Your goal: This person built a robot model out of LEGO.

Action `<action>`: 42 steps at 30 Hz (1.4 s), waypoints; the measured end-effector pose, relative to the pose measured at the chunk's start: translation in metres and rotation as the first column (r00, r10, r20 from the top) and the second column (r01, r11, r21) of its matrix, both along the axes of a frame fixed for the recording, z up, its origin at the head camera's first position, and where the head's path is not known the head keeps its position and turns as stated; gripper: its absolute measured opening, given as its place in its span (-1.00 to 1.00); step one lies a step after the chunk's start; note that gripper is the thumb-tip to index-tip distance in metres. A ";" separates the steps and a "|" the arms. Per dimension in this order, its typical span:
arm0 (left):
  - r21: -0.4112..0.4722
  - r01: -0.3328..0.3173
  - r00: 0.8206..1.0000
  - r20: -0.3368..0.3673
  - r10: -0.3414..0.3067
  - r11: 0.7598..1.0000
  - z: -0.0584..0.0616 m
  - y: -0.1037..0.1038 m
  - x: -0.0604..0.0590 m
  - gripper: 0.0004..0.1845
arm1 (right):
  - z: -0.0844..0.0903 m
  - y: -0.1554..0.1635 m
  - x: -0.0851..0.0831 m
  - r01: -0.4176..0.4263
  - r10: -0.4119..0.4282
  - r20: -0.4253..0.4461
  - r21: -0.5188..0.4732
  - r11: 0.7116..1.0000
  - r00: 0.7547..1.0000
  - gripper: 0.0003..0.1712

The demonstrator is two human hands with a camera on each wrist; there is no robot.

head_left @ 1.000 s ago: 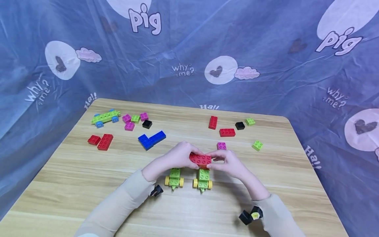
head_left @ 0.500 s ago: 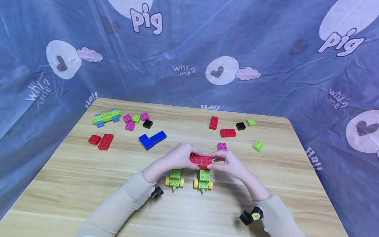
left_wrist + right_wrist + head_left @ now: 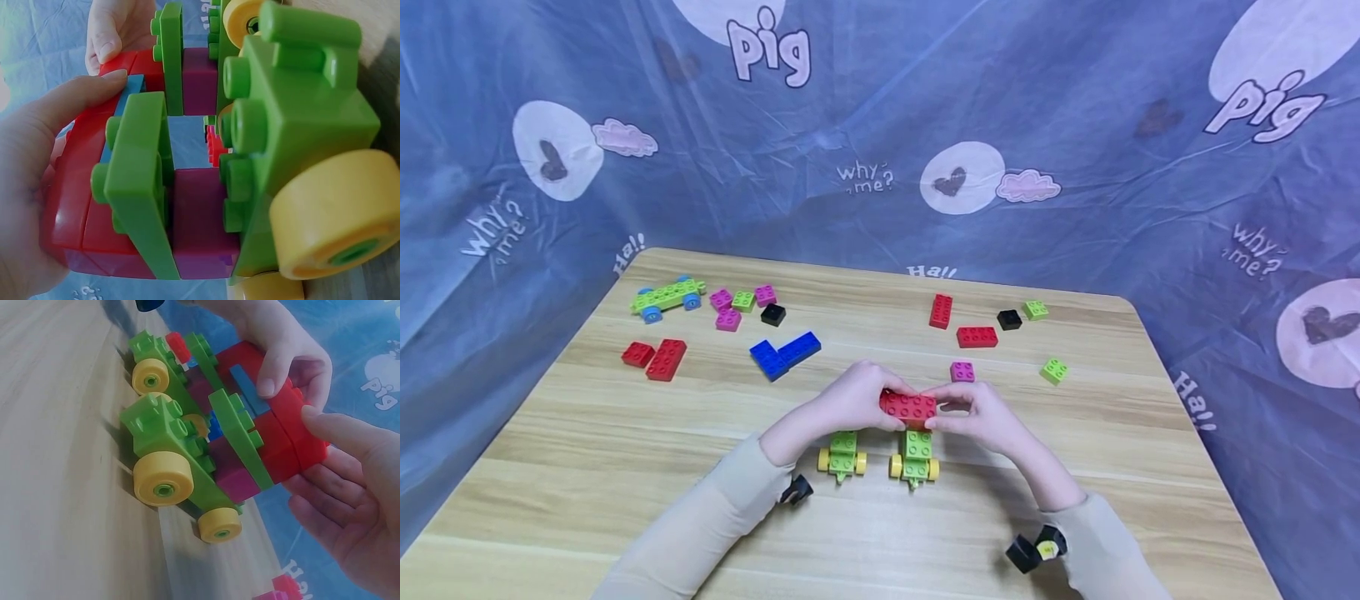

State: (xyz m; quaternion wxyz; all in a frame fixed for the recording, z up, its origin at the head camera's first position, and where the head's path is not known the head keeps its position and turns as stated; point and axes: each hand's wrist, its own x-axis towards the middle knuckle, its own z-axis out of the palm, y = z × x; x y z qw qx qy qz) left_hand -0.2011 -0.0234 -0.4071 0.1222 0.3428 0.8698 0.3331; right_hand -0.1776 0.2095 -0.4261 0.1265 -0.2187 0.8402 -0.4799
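Observation:
A toy brick build stands in front of me. Two green wheeled bases (image 3: 164, 419) with yellow wheels (image 3: 164, 478) sit side by side, carrying purple bricks (image 3: 201, 219) and green plates (image 3: 137, 156). Red bricks (image 3: 912, 407) span both at the top, with a blue piece (image 3: 249, 390) between the stacks. My left hand (image 3: 861, 400) grips the red bricks at the left end, thumb on the near face. From the right, my right hand (image 3: 973, 412) pinches the other end between thumb and index finger, its remaining fingers behind and below in the right wrist view.
Back left lie a green base with blue wheels (image 3: 667, 297), pink bricks (image 3: 727, 319), a black brick (image 3: 772, 314), red bricks (image 3: 666, 360) and blue bricks (image 3: 799, 348). Back right are red bricks (image 3: 977, 337), a black brick (image 3: 1009, 319), a pink brick (image 3: 962, 372) and green bricks (image 3: 1054, 371).

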 end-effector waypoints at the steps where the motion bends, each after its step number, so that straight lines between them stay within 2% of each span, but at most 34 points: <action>1: -0.001 0.002 1.000 -0.008 -0.002 1.000 0.000 0.000 0.000 -0.53 | 0.000 0.000 0.000 0.003 -0.003 0.003 0.001 1.000 1.000 -0.56; 11: 0.010 0.012 0.999 -0.045 -0.011 1.000 -0.005 -0.001 0.001 -0.52 | 0.000 -0.001 0.003 0.018 -0.018 -0.027 0.002 1.000 0.999 -0.57; 20: -0.010 0.047 0.996 -0.073 -0.047 0.999 -0.005 -0.001 0.000 -0.50 | -0.002 0.000 0.003 0.006 -0.007 -0.057 -0.006 1.000 0.998 -0.58; 24: -0.010 0.070 0.993 -0.090 -0.071 0.997 -0.004 -0.004 0.000 -0.44 | -0.001 0.000 0.004 0.008 -0.007 -0.074 0.012 1.000 0.997 -0.58; 28: 0.047 0.100 0.990 -0.108 -0.095 0.994 -0.001 -0.011 0.000 -0.40 | -0.001 -0.001 0.005 0.007 -0.005 -0.101 0.018 1.000 0.995 -0.60; 31: 0.103 0.111 0.986 -0.134 -0.097 0.988 0.001 -0.021 -0.001 -0.45 | -0.003 -0.002 0.005 0.007 -0.005 -0.127 0.021 1.000 0.992 -0.60; 34: 0.142 0.098 0.987 -0.144 -0.078 0.985 0.003 -0.032 -0.002 -0.49 | -0.004 -0.003 0.005 0.015 -0.010 -0.151 0.029 0.999 0.988 -0.58; 37: 0.163 0.069 0.991 -0.125 -0.048 0.984 0.003 -0.044 -0.002 -0.49 | -0.005 -0.004 0.004 0.010 -0.008 -0.157 0.016 1.000 0.988 -0.54; 42: 0.144 0.028 0.994 -0.105 -0.013 0.989 -0.001 -0.061 -0.003 -0.42 | -0.004 -0.012 0.004 -0.010 0.010 -0.177 -0.002 1.000 0.984 -0.50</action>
